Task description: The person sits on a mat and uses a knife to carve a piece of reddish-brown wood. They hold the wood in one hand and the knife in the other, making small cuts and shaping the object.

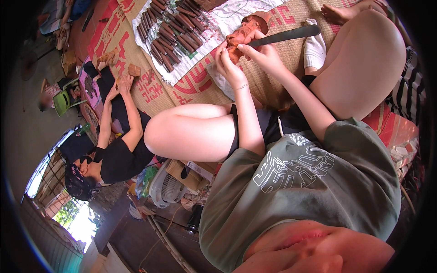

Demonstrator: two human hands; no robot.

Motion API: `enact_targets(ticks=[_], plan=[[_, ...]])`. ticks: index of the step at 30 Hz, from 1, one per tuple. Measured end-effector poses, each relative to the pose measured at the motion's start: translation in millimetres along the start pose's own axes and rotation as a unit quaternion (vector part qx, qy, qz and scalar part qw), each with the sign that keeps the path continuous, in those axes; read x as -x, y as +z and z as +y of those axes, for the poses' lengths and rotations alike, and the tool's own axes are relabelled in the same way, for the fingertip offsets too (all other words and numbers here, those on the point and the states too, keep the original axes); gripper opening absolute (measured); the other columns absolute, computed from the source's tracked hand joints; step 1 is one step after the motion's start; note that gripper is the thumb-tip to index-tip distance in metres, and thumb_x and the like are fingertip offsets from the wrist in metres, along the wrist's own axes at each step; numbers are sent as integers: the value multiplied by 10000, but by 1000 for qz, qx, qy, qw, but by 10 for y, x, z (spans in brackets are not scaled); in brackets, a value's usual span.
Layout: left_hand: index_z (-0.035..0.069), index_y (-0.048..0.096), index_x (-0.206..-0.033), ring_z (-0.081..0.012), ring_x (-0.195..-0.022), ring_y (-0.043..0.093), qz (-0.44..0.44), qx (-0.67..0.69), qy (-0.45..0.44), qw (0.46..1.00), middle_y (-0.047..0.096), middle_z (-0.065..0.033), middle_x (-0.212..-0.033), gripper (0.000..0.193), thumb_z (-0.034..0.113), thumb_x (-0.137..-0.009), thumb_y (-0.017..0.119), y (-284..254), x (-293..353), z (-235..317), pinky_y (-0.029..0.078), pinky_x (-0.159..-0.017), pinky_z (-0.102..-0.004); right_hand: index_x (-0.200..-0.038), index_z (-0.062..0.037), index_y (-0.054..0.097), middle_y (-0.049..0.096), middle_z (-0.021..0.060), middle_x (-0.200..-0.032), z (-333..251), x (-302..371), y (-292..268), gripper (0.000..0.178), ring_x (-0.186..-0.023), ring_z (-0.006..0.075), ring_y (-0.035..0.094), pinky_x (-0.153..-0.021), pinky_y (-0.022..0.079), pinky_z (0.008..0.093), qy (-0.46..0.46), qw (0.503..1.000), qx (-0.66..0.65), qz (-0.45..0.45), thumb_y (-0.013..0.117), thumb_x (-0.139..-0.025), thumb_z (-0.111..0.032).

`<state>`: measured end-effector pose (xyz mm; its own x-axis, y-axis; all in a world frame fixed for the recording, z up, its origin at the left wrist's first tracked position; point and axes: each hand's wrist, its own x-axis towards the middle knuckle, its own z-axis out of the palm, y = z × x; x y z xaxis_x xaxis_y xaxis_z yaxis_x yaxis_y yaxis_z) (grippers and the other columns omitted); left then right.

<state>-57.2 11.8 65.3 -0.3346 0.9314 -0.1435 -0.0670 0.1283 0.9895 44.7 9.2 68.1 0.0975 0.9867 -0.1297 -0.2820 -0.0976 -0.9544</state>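
While many dark brown wooden sticks are lying on a white cloth, the left hand is gripping a reddish carved wooden figure to the right of them, and the right hand, its thumb touching this figure, is holding a long, flat, dark tool.

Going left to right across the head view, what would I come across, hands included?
Green chair, co-worker's hands, dark brown sticks, left hand, right hand, white sock, black-and-white striped cloth.
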Motion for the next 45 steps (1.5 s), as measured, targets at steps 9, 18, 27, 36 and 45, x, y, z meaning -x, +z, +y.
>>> enact_targets(ticks=[9,18,27,36,45], plan=[[-66,561,-1014,-205,-950,523,39,36,-12,999,557,-149,-1036,311,186,-853,471,-55,-17,-127,413,-844,-307,-804,-25,511,570,23,-699,176,-30,-5,150,-575,74,540,-503,431,211,54,996,-68,-32,626,-800,-122],[-73,572,-994,-193,-917,536,57,53,-32,996,569,-150,-1016,303,177,-848,484,-18,-20,-56,429,-821,-294,-799,-49,485,536,-4,-659,144,-26,8,150,-555,55,519,-491,416,190,41,997,-55,-40,626,-804,-99],[-75,582,-967,-191,-901,541,69,57,-29,996,578,-142,-992,290,168,-842,484,-18,-29,-82,435,-810,-294,-741,-40,508,557,3,-629,167,-18,-8,146,-510,51,518,-451,414,199,90,993,-71,0,642,-778,-83],[-68,582,-970,-186,-886,541,69,61,-24,995,577,-133,-981,286,170,-844,486,-33,-28,-109,441,-796,-287,-764,-27,532,530,3,-592,229,-45,-54,118,-466,56,483,-420,384,194,120,993,11,2,639,-785,-73],[-71,579,-966,-190,-894,543,71,54,-23,996,577,-137,-987,282,166,-842,489,5,2,-40,442,-800,-288,-780,-26,535,545,10,-621,213,-32,24,115,-475,56,488,-421,387,188,81,993,-89,2,635,-792,-81]])
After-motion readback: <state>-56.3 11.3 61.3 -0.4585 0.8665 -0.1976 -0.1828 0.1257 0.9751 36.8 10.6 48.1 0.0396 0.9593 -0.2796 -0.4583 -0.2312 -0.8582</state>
